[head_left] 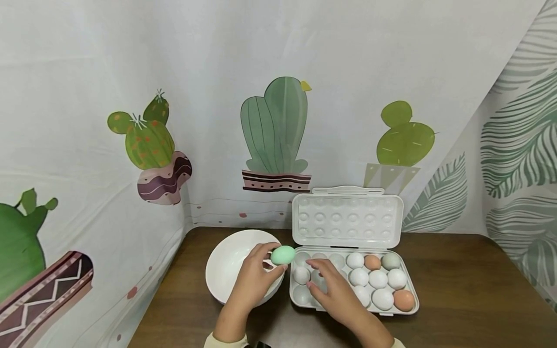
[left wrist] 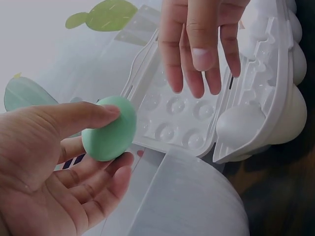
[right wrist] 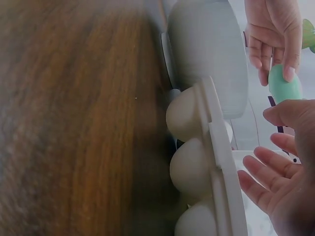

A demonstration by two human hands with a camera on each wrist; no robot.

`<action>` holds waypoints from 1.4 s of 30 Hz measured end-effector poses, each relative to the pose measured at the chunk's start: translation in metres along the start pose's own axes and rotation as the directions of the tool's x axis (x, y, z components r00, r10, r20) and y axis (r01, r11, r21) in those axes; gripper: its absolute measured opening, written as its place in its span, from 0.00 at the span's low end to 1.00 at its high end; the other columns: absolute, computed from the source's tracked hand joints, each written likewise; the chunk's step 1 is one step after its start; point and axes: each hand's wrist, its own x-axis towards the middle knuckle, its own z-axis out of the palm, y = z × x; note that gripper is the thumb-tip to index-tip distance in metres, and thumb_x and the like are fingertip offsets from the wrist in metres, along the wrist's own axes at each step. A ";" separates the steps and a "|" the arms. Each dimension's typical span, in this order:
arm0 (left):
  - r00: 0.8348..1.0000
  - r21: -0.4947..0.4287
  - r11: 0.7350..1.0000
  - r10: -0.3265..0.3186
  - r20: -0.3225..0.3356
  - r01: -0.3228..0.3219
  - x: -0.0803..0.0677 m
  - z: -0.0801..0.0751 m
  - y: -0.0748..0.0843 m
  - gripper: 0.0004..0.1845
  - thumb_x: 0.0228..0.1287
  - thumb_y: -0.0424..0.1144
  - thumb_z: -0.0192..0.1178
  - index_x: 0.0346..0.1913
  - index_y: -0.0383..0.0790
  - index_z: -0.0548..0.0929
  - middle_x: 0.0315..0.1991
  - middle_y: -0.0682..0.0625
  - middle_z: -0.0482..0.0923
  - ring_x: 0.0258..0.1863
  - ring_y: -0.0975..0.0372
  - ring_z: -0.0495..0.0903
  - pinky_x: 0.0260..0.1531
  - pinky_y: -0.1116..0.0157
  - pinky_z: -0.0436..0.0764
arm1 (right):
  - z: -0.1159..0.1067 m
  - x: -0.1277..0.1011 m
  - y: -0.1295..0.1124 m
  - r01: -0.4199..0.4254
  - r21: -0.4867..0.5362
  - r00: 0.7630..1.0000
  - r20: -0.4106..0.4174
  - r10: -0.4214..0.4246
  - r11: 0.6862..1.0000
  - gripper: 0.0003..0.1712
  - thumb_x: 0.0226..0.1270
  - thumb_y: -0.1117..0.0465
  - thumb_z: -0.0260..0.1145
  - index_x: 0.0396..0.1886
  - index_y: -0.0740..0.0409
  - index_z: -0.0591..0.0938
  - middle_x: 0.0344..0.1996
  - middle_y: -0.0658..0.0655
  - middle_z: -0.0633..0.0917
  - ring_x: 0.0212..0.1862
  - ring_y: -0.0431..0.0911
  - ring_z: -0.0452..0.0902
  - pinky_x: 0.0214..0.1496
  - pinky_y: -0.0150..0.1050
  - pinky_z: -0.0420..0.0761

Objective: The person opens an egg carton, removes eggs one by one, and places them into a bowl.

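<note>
The left hand [head_left: 254, 280] is pinching a green egg [head_left: 283, 254] by its sides between thumb and fingertips, above the bowl [head_left: 226, 263] rim. Likely light, smooth and brittle, it is needing gentle pressure. The right hand [head_left: 332, 290] is hovering relaxed over the egg carton [head_left: 409, 290].

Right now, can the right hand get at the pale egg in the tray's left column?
Probably yes: the right hand hovers open over the white plastic egg tray, nothing between its fingers and the pale egg; the lid stands open.

No writing, label, brand or number can be read anywhere: the egg carton [head_left: 346, 217], the bowl [head_left: 226, 263] and the cactus-printed backdrop [head_left: 274, 130] carry none.
</note>
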 end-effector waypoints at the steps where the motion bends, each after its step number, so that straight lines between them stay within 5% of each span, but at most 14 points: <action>1: 1.000 0.003 1.000 0.003 -0.002 -0.003 0.000 -0.001 0.000 0.25 0.55 0.34 0.75 0.58 0.43 0.81 0.49 0.50 0.81 0.46 0.58 0.84 0.40 0.65 0.85 | 0.000 0.000 0.000 0.002 0.002 1.000 -0.001 -0.002 1.000 0.29 0.64 0.64 0.71 0.65 0.55 0.76 0.58 0.50 0.80 0.53 0.51 0.81 0.52 0.44 0.84; 16: 0.999 0.070 0.997 -0.041 -0.020 0.042 0.001 -0.008 -0.017 0.25 0.55 0.34 0.74 0.57 0.42 0.82 0.47 0.49 0.79 0.43 0.60 0.82 0.36 0.70 0.82 | 0.009 -0.002 0.000 -0.028 -0.044 0.998 0.047 0.031 0.999 0.30 0.62 0.62 0.73 0.65 0.55 0.77 0.59 0.49 0.80 0.58 0.47 0.80 0.60 0.44 0.80; 24: 0.996 0.092 0.992 -0.085 0.026 0.083 0.002 -0.005 -0.025 0.24 0.54 0.34 0.73 0.57 0.40 0.83 0.47 0.47 0.78 0.44 0.61 0.80 0.37 0.71 0.81 | 0.011 0.000 0.003 -0.004 -0.122 0.999 0.046 0.010 0.993 0.32 0.60 0.59 0.74 0.64 0.56 0.77 0.59 0.52 0.80 0.61 0.47 0.78 0.63 0.46 0.79; 42: 0.996 0.239 0.967 -0.092 0.015 0.086 0.002 0.000 -0.036 0.24 0.49 0.35 0.74 0.53 0.40 0.85 0.43 0.48 0.78 0.41 0.61 0.80 0.46 0.59 0.79 | 0.021 0.013 0.002 -0.103 -0.130 0.979 0.160 0.123 0.986 0.32 0.61 0.61 0.72 0.66 0.59 0.76 0.58 0.54 0.79 0.60 0.49 0.78 0.63 0.48 0.78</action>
